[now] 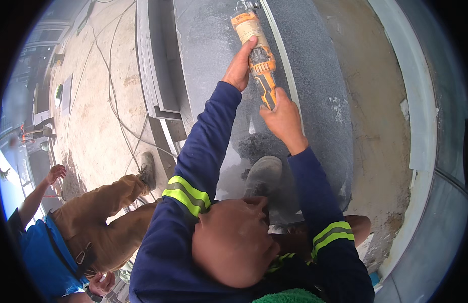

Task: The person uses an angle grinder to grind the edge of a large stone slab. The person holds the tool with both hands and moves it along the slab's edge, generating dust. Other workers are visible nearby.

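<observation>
An orange and grey angle grinder (262,66), dusty and partly wrapped in pale tape, reaches away from me over a large grey slab (314,65). My left hand (239,68) is closed around its body from the left side, thumb on top. Farther back, my right hand (283,120) grips the rear handle. The metal head of the tool lies at the top edge of the picture, where its disc cannot be made out. Just right of the grinder, a narrow pale strip (280,45) runs lengthwise along the slab.
A dusty shoe (265,174) rests on the slab's near part. Long grey panels (155,60) are stacked to the left. Cables (112,91) trail across the concrete floor. A co-worker in brown trousers (100,212) is close at lower left. A pale curb (423,121) bounds the right.
</observation>
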Tool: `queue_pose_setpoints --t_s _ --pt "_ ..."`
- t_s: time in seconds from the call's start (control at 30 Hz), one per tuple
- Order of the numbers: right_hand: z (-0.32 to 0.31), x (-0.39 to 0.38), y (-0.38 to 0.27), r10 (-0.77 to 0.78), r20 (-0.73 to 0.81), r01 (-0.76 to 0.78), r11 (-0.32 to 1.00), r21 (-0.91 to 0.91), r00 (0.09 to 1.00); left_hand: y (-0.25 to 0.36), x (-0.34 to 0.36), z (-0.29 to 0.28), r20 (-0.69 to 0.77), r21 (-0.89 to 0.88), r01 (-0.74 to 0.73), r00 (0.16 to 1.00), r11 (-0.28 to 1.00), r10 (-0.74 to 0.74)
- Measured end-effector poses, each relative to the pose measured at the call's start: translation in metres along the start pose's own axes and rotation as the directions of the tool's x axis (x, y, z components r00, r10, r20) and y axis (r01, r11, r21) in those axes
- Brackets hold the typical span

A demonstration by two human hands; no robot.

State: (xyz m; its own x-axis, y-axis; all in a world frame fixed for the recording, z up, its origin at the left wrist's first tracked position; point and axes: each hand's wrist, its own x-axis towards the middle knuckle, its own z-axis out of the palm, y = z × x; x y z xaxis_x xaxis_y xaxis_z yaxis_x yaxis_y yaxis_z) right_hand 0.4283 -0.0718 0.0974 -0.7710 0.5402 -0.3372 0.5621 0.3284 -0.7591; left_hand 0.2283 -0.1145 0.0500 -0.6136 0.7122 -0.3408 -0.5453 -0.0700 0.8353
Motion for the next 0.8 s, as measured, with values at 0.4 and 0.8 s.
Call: queue_pose_setpoints --t_s 0.4,0.8 --pt "-0.005 0.078 0.005 0.134 0.009 -0.134 0.990 0.034 0.991 -0.006 0.087 -0.009 -0.059 0.369 0.072 0.997 0.927 -0.054" --pt "0.005 0.100 0.019 0.081 -0.017 -0.081 0.996 0.025 0.997 -0.017 0.110 -0.018 -0.049 0.295 0.035 0.999 0.955 -0.022"
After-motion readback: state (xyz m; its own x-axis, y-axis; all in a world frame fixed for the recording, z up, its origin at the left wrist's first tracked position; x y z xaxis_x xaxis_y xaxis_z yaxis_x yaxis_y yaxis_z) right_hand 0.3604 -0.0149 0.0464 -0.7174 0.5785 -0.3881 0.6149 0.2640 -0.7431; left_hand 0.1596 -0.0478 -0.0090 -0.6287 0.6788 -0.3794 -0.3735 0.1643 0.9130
